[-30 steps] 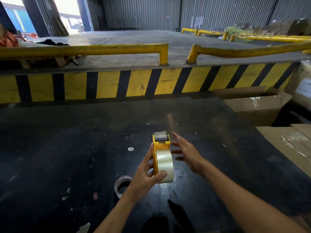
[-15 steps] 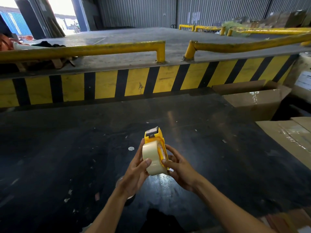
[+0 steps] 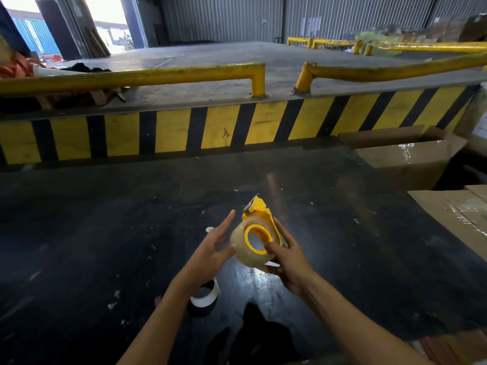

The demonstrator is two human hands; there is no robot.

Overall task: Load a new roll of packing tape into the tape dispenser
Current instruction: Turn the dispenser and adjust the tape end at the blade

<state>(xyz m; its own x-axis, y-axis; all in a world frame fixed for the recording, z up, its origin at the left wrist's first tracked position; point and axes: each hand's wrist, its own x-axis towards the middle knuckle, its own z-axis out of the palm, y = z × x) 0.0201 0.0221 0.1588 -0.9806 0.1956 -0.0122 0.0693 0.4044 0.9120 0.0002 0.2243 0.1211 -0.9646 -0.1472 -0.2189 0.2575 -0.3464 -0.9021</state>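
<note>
A yellow tape dispenser (image 3: 259, 209) is held above the black table, turned so its round hub faces me. A clear roll of packing tape (image 3: 241, 252) sits around that yellow hub. My right hand (image 3: 286, 255) grips the dispenser and roll from the right and below, thumb on the hub's rim. My left hand (image 3: 212, 250) is just left of the roll, fingers spread, its thumb touching or nearly touching the roll's edge. An empty white tape core (image 3: 207, 296) lies on the table under my left wrist, partly hidden.
The black table (image 3: 105, 246) carries small scraps of tape and paper. Cardboard boxes (image 3: 411, 159) stand at the right, flattened cardboard (image 3: 458, 214) nearer. A yellow-and-black striped dock edge (image 3: 184, 130) with yellow rails runs behind the table.
The dispenser has turned from edge-on to hub facing me. My right hand has taken hold of it, and my left hand has let go and opened beside the roll.
</note>
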